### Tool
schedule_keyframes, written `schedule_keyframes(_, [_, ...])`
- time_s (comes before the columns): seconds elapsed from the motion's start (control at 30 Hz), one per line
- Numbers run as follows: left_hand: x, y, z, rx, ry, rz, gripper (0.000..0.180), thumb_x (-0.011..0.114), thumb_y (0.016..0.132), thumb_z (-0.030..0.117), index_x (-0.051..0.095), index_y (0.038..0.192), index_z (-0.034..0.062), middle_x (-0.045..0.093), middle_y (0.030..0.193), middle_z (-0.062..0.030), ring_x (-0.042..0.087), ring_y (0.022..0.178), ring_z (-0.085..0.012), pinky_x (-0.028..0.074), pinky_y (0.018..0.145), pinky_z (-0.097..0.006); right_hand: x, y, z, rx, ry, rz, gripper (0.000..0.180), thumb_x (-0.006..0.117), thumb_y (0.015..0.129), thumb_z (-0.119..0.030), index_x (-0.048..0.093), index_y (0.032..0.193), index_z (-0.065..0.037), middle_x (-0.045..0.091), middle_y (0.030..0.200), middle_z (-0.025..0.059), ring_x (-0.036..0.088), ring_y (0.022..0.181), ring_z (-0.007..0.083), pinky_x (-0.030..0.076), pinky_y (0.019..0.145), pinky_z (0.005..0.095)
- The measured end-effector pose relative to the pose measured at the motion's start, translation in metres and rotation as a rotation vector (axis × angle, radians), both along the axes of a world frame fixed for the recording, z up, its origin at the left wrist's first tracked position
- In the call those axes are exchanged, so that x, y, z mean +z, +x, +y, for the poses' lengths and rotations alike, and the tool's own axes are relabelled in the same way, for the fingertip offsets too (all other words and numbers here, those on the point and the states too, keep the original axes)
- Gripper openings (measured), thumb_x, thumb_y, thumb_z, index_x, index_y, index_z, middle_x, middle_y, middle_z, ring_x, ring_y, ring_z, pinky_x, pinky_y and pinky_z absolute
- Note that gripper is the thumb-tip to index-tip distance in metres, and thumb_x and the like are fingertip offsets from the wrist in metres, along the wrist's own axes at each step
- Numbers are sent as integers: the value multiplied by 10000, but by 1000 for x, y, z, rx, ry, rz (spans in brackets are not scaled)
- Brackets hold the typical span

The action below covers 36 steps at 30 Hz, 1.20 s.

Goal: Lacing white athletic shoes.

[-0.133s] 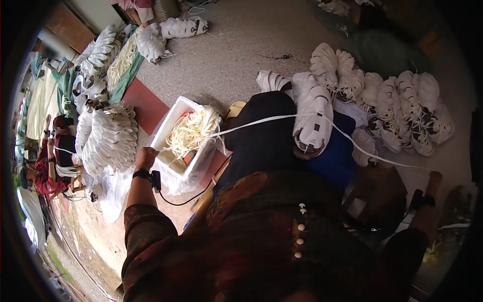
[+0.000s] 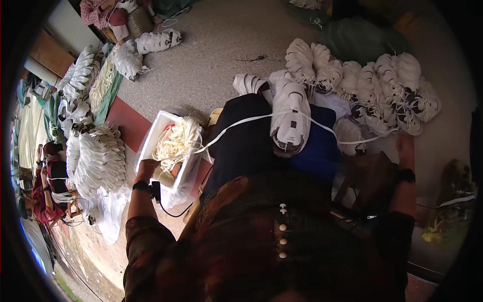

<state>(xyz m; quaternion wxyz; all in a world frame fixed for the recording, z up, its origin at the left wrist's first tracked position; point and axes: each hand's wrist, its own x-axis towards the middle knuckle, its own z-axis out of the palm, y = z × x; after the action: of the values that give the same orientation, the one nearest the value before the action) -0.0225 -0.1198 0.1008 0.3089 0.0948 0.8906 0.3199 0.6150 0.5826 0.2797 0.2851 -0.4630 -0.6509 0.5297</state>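
Note:
A white shoe upper (image 2: 292, 111) lies over my lap, above the dark and blue cloth there. One long white shoelace (image 2: 240, 121) crosses it from left to right, sagging on both sides. My left hand (image 2: 147, 168) is closed beside the rim of the white foam box (image 2: 144, 151), where the lace's left end seems to run into its fingers. Out to the right, my right hand (image 2: 405, 145) is closed at the lace's other end; its fingers are dim and partly blurred. Pale loose laces (image 2: 178, 141) lie tangled inside the box.
More white shoe uppers (image 2: 370, 90) stand in rows at the right, with a large stack (image 2: 98, 161) at the left. A co-worker in a red sleeve (image 2: 48, 199) sits far left; another person (image 2: 108, 17) is at the top left. A black cable (image 2: 173, 215) hangs near my left wrist.
My right hand has come inward and farther forward, and the shoelace has gone slacker. The whole view has shifted, so the surroundings appear farther left.

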Motion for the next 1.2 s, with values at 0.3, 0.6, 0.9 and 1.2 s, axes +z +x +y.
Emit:
schedule_keyframes(0.3, [98, 87, 214, -138, 723, -844, 131, 562, 884, 187, 572, 911, 59, 597, 683, -21, 546, 533, -104, 445, 497, -206, -55, -268, -191, 469, -409, 121, 77, 626, 764, -22, 561, 729, -1, 599, 691, 56, 555, 604, 105, 444, 560, 215])
schedule_keyframes(0.6, [140, 150, 343, -466, 838, -742, 154, 641, 826, 176, 609, 871, 32, 632, 953, -36, 588, 805, -99, 474, 686, -218, -78, -315, -194, 204, -31, 304, 175, 624, 704, 49, 491, 608, -11, 504, 639, -34, 410, 598, 55, 347, 546, 218])
schedule_keyframes(0.9, [110, 162, 360, -545, 893, -429, 74, 619, 831, 82, 605, 847, 11, 569, 740, 29, 495, 672, -54, 421, 671, -202, -84, -318, -201, 152, 383, 38, 154, 626, 665, 27, 473, 657, 15, 470, 559, 119, 431, 514, 211, 378, 521, 321])
schedule_keyframes(1.2, [104, 162, 357, -528, 882, -392, 66, 620, 824, 57, 603, 865, 8, 563, 737, 35, 494, 680, -51, 424, 665, -200, -50, -336, -213, 392, 1046, -292, 124, 559, 587, 47, 584, 677, -34, 564, 774, 125, 531, 790, 282, 434, 715, 374])
